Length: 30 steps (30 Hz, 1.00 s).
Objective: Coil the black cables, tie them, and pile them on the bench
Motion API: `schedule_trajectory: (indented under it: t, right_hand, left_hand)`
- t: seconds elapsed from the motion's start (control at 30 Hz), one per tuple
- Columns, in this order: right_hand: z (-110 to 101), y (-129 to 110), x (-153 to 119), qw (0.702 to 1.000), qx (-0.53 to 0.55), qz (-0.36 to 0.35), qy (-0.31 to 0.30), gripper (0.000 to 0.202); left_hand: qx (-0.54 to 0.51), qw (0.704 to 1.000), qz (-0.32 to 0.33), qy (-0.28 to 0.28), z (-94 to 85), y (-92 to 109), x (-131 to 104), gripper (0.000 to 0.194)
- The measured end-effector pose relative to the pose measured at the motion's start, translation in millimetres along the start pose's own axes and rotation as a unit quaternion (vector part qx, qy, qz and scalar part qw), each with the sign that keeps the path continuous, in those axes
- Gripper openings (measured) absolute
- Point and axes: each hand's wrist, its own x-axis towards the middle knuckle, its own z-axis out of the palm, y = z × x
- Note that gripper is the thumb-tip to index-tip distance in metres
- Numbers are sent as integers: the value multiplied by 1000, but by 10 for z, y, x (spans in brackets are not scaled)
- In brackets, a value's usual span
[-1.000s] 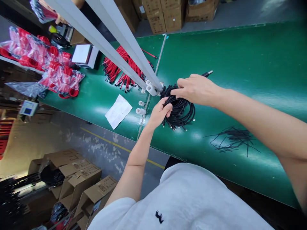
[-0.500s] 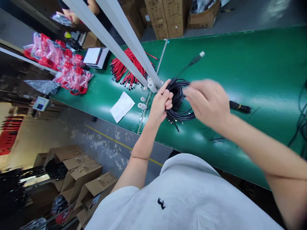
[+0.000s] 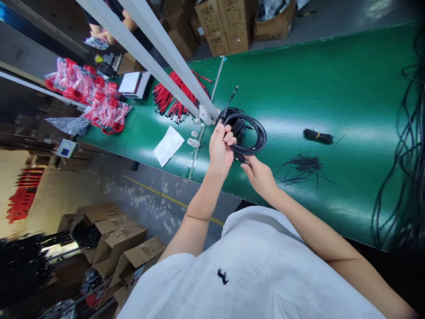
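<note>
A coiled black cable is held up over the green table, with my left hand closed around the left side of its loops. One connector end sticks up above that hand. My right hand pinches a black cable end just below the coil, thumb and finger together. Behind the held loops lies more coiled black cable, partly covered. Loose black ties are scattered to the right of my right hand, and a bundle of black ties with a yellow band lies beyond them.
Grey metal posts rise left of the coil, near white tubes and a paper sheet. Red cables and bagged red items lie farther left. Long black cables hang at the right. A co-worker's hand shows at the back.
My right hand has moved down and left from beside the coil to the cable end beneath it. My left hand keeps its hold; the loops now show more fully.
</note>
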Motion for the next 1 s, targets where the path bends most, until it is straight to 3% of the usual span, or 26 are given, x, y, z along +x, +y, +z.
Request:
schedule_trajectory:
  t: [0.2,0.43,0.67,0.8,0.93,1.0]
  right_hand:
    - [-153,-27,-70,997,-61,-16,41,40]
    - [-377,0,-82,984,-160,-10,73,41]
    - [-332,-69,-89,989,-142,4,49,35]
    - [-491,79,-199,998,-57,-20,26,33]
    - [-817,327,-181,988,28,12,154,32]
    - [-898,358,-59,986,15,2,166,47]
  left_hand:
    - [-20,999,38,-9,99,-150,-158,15]
    - [-131,991,-18,6,187,-158,-318,18]
    - [-162,987,15,14,190,-247,-442,25]
    - [-161,987,2,-8,124,-219,-554,24]
    - [-139,987,-42,-66,16,-126,-718,19]
    - [-113,982,-83,-127,-19,-107,-805,19]
